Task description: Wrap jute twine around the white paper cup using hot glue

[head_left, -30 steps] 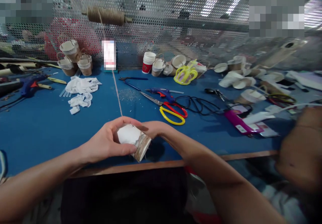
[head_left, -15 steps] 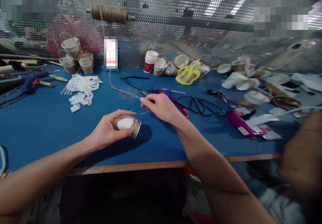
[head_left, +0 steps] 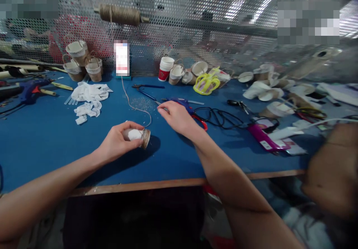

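Note:
My left hand is wrapped round a small cup lying on its side, with white paper over its body and brown twine round its rim end. A loose strand of twine runs from beside the cup up toward the phone at the back. Over the mat, my right hand has curled fingers, close to the silver tip of a metal tool. Whether they hold it is hidden. Behind that hand lie a blue glue gun and a red scissor-like handle.
A twine spool hangs on the mesh. Covered cups and white scraps stand and lie left; blue-handled pliers lie ahead. To the right are black cable, a purple device and another person's arm.
My right hand has let go of the twine, which now lies slack in a curve. The fingers have moved slightly up, by the silver tip. My left hand still holds the cup.

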Tool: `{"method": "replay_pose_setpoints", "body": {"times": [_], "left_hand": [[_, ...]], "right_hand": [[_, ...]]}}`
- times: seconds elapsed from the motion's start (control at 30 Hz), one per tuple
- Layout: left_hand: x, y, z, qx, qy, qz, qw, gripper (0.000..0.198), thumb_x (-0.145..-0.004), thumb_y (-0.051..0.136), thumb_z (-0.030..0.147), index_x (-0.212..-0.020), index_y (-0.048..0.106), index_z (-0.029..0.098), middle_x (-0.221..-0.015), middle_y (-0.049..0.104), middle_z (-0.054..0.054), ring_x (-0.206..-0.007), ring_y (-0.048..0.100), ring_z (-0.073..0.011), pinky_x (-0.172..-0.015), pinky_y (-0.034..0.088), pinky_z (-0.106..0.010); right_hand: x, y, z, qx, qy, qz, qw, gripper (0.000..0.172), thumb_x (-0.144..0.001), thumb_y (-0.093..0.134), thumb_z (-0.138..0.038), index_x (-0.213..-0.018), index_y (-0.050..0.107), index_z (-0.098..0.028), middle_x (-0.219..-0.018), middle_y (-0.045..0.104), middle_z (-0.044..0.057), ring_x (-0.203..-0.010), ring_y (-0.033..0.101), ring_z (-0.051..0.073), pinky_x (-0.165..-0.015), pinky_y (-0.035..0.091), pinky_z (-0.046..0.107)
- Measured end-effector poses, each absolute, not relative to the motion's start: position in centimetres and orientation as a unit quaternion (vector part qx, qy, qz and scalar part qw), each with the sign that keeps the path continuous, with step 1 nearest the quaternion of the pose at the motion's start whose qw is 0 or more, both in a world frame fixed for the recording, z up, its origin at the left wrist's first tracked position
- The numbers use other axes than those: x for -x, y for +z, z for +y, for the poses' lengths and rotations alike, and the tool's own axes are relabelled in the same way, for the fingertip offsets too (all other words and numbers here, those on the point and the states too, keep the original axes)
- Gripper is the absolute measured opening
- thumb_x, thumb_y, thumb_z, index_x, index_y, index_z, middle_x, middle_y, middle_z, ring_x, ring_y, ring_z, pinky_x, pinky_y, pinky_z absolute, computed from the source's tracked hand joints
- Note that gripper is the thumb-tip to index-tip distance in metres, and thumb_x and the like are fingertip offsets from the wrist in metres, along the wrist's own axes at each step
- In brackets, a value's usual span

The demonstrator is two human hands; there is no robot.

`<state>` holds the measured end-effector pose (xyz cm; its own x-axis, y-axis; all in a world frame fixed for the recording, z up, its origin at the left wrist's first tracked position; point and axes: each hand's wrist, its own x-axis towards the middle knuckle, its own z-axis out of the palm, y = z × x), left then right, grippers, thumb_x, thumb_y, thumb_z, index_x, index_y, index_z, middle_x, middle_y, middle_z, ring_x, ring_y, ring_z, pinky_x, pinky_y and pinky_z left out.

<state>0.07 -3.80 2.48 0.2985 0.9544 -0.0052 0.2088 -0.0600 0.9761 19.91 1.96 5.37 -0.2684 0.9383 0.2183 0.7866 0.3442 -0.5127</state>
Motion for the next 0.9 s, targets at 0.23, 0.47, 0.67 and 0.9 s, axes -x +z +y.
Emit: {"method": "replay_pose_setpoints", "body": {"times": [0.23, 0.47, 0.67, 0.9], "left_hand": [[-0.1, 2.2, -3.7, -0.644, 0.362, 0.478, 0.475, 0.030, -0.065, 0.067, 0.027, -0.089, 0.058, 0.012, -0.070, 0.059, 0.000, -0.053, 0.050, -0.0084, -0.048, 0.041, -0.019], [-0.4, 2.6, -3.9, -0.649, 0.350, 0.493, 0.462, 0.029, -0.064, 0.065, 0.026, -0.088, 0.058, 0.012, -0.071, 0.059, -0.001, -0.057, 0.051, -0.0091, -0.052, 0.043, -0.020], [-0.1, 2.4, -3.7, -0.661, 0.356, 0.487, 0.446, 0.028, -0.066, 0.064, 0.027, -0.090, 0.058, 0.013, -0.075, 0.060, -0.002, -0.059, 0.052, -0.0103, -0.053, 0.043, -0.021], [0.1, 2.7, -3.6, -0.681, 0.358, 0.480, 0.421, 0.027, -0.072, 0.060, 0.030, -0.093, 0.059, 0.013, -0.075, 0.063, -0.003, -0.052, 0.047, -0.0081, -0.050, 0.040, -0.020]], "right_hand": [[-26.3, 6.7, 6.3, 0.726, 0.059, -0.666, 0.162, 0.022, -0.082, 0.046, -0.021, -0.083, 0.066, -0.012, -0.087, 0.067, 0.013, -0.086, 0.060, 0.023, -0.072, 0.040, 0.029], [-27.8, 3.4, 8.6, 0.764, 0.141, -0.615, 0.135, 0.006, -0.062, 0.064, -0.018, -0.058, 0.062, -0.014, -0.055, 0.060, 0.006, -0.059, 0.057, 0.019, -0.055, 0.037, 0.026], [-27.2, 4.6, 7.1, 0.728, 0.207, -0.594, 0.272, 0.001, -0.063, 0.057, -0.013, -0.062, 0.057, -0.014, -0.053, 0.055, 0.002, -0.053, 0.054, 0.014, -0.053, 0.041, 0.026], [-25.1, 6.9, 3.1, 0.558, 0.449, -0.565, 0.409, 0.014, -0.066, 0.062, -0.026, -0.072, 0.055, -0.016, -0.054, 0.051, -0.002, -0.046, 0.047, 0.008, -0.046, 0.042, 0.022]]}}
